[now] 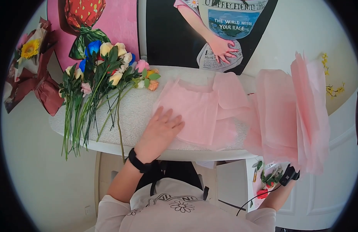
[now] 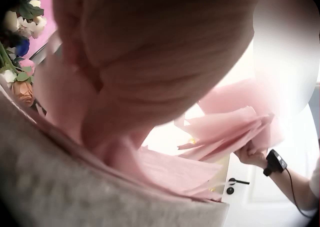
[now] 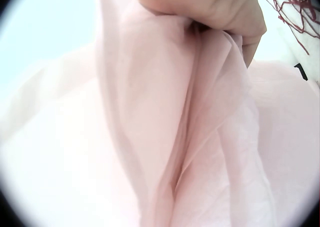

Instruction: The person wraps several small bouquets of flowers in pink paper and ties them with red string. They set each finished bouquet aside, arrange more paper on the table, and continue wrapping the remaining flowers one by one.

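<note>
Pink translucent wrapping sheets lie folded on the table (image 1: 194,112) in the head view, and more of them rise at the right as a pleated bundle (image 1: 303,116). My left hand (image 1: 159,131) rests on the left part of the lying sheets, fingers spread. The bundle hides most of my right hand in the head view. In the right wrist view, that hand (image 3: 215,7) grips the gathered sheets (image 3: 165,97) with curled fingers. The left wrist view shows the right hand (image 2: 252,156) holding the bundle from below.
Artificial roses with long green stems (image 1: 97,77) lie on the table's left side. A bouquet in dark red wrap (image 1: 43,85) stands at far left. Paintings (image 1: 159,38) lean behind the table. Below its right front edge, a lower surface holds a red rose (image 1: 262,193).
</note>
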The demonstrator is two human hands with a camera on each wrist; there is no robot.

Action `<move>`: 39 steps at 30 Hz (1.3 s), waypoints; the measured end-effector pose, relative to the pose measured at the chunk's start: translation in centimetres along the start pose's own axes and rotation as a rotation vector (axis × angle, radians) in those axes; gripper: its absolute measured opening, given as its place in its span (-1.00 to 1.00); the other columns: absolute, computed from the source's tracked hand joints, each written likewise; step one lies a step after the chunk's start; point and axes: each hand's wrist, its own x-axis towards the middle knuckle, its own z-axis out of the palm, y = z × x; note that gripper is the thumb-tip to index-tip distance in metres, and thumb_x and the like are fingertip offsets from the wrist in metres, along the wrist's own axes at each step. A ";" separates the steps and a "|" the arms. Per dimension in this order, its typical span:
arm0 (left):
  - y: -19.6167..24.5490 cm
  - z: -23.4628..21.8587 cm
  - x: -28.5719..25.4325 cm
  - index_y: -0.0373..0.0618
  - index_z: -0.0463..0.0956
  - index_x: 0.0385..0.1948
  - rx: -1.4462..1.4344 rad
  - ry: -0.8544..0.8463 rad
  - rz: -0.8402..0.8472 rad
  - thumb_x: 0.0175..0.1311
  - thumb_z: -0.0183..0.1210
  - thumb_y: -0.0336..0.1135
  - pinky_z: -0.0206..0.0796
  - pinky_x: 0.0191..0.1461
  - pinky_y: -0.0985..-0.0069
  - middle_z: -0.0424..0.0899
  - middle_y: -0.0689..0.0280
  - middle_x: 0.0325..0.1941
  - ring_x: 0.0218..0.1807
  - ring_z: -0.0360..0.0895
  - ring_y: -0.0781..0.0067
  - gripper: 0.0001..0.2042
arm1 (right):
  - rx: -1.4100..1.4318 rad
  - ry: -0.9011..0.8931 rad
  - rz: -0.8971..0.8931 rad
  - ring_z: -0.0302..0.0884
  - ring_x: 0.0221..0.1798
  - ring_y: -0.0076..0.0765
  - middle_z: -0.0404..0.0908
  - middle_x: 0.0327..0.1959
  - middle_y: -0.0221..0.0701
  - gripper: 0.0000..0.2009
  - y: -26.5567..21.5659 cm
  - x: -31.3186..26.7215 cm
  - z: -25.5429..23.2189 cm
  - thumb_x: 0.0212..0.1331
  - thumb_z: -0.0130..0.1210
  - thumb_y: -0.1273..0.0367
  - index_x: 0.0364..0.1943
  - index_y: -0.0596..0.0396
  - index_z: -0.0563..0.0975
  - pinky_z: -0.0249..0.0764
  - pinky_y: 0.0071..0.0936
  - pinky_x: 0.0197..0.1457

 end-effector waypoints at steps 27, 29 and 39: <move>4.2 0.3 18.9 -0.10 0.54 -0.33 -0.170 0.666 -0.160 0.06 0.06 -0.47 0.32 -0.14 0.25 0.58 0.23 -0.30 -0.20 0.50 0.14 -0.86 | 0.010 -0.032 -0.009 0.57 0.04 -0.34 0.57 0.07 -0.30 -0.61 1.2 -1.6 -1.1 0.32 0.02 0.36 0.20 0.17 0.41 0.52 -0.43 0.04; 2.6 -2.0 17.7 -0.15 0.55 -0.28 -0.288 0.817 -0.150 0.13 0.08 -0.49 0.31 -0.13 0.27 0.59 0.24 -0.29 -0.20 0.50 0.10 -0.85 | 0.012 -0.039 -0.011 0.57 0.04 -0.34 0.57 0.07 -0.30 -0.61 1.2 -1.4 -0.9 0.32 0.02 0.36 0.20 0.17 0.41 0.52 -0.43 0.04; -1.1 -4.6 10.3 -0.23 0.61 -0.35 -0.358 0.800 -0.284 0.28 0.17 -0.31 0.25 -0.10 0.26 0.65 0.21 -0.42 -0.29 0.50 0.13 -0.83 | 0.017 -0.099 -0.009 0.57 0.03 -0.34 0.57 0.06 -0.30 -0.62 2.2 -0.3 2.0 0.32 0.01 0.36 0.19 0.17 0.42 0.52 -0.44 0.03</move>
